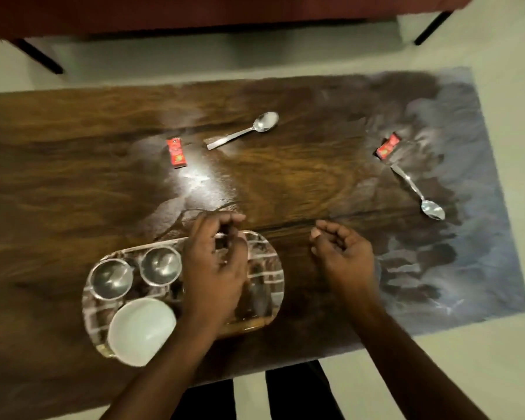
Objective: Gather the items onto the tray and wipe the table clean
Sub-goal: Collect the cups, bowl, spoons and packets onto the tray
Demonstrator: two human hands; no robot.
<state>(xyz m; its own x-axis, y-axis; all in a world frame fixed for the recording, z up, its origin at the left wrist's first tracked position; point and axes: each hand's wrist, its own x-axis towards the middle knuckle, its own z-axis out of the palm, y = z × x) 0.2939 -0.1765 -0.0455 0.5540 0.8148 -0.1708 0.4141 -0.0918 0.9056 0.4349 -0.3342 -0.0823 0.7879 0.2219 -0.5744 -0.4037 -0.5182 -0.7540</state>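
Note:
A patterned oval tray (273, 268) lies near the table's front edge. On it stand two steel cups (111, 278) (161, 265) and a white bowl (141, 330). My left hand (215, 262) hovers over the tray's right half with its fingers curled; whether it holds anything is hidden. My right hand (343, 253) floats just right of the tray, loosely curled and holding nothing. Farther back on the table lie one spoon (246, 130) beside a red packet (176, 153), and at the right a second red packet (388, 146) above another spoon (419, 192).
The wooden table (73, 177) shows pale smears around the middle and a greyish sheen over its right end. Beyond it stands a dark red seat (194, 10) on black legs (40, 56). My own legs (294, 389) are at the front edge.

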